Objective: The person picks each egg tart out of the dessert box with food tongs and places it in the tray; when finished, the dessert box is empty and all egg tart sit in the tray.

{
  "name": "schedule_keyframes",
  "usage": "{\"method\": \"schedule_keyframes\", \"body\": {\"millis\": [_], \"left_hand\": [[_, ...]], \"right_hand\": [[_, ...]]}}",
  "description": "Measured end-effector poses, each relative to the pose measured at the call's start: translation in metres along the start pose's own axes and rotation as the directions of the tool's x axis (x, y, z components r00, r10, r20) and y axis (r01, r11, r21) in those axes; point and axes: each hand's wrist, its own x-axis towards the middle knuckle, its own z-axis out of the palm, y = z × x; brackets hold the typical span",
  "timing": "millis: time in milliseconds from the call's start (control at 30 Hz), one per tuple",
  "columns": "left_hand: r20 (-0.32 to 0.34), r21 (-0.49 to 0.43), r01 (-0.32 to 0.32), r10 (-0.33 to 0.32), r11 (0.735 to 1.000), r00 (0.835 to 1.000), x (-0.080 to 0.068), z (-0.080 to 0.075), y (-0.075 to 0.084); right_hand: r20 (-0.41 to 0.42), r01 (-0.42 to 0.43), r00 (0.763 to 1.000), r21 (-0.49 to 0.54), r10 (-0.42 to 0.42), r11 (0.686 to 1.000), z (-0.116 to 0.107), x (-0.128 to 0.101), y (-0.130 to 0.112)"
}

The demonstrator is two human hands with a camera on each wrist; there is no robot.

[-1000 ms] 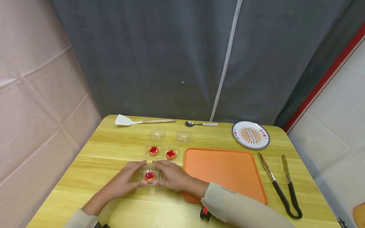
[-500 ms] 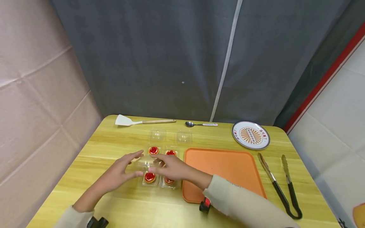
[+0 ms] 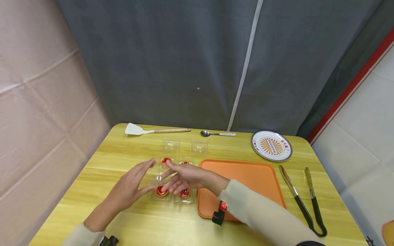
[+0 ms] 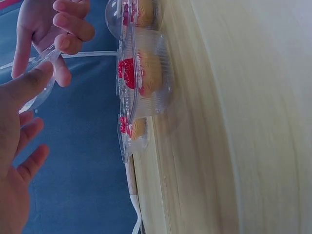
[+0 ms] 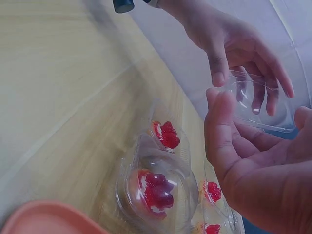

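Between my two hands a clear plastic lid [image 5: 258, 105] is held raised and tilted over the front-left tart [image 3: 161, 192]. My left hand [image 3: 129, 186] has its thumb at one edge of the lid, with its long fingers reaching along the far side. My right hand [image 3: 191, 174] is turned with the palm showing and pinches the lid's near edge by thumb and fingers. The red-topped tart below sits in an uncovered clear tray. Beside it, the front-right tart [image 3: 184, 193] is under a clear dome. A back-left tart [image 3: 166, 162] and another, partly hidden by my right hand, stand behind.
Two clear lids lie farther back, a left one [image 3: 171, 145] and a right one [image 3: 199, 147]. An orange tray [image 3: 240, 188] is under my right forearm. Along the back are a spatula [image 3: 157, 130], a spoon [image 3: 218, 133] and a plate [image 3: 271, 146]; tongs [image 3: 300, 198] lie at right.
The lid has come up off the front-left tart, between both hands, and is now tilted. My right hand has rolled over from palm down. The other things have stayed in place.
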Motion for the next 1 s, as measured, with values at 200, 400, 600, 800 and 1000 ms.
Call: {"method": "schedule_keyframes", "body": {"millis": [200, 400, 600, 800, 1000], "left_hand": [[0.004, -0.085, 0.063, -0.063, 0.994, 0.998, -0.003, 0.002, -0.010], [0.107, -0.244, 0.249, -0.229, 0.937, 0.967, -0.016, 0.005, -0.031], [0.195, -0.354, 0.367, -0.316, 0.860, 0.928, -0.030, 0.005, -0.051], [0.234, -0.433, 0.450, -0.384, 0.781, 0.893, -0.044, 0.000, -0.061], [0.272, -0.499, 0.492, -0.410, 0.713, 0.871, -0.056, 0.001, -0.071]], "right_hand": [[-0.105, 0.065, 0.991, -0.176, -0.085, 0.982, 0.002, 0.010, 0.002], [-0.238, 0.148, 0.894, -0.641, -0.379, 0.753, 0.008, 0.025, 0.009], [-0.199, 0.108, 0.849, -0.842, -0.490, 0.529, 0.022, 0.040, 0.017], [-0.245, 0.037, 0.830, -0.872, -0.501, 0.488, 0.036, 0.057, 0.020], [-0.260, -0.034, 0.843, -0.900, -0.471, 0.435, 0.045, 0.069, 0.021]]}}
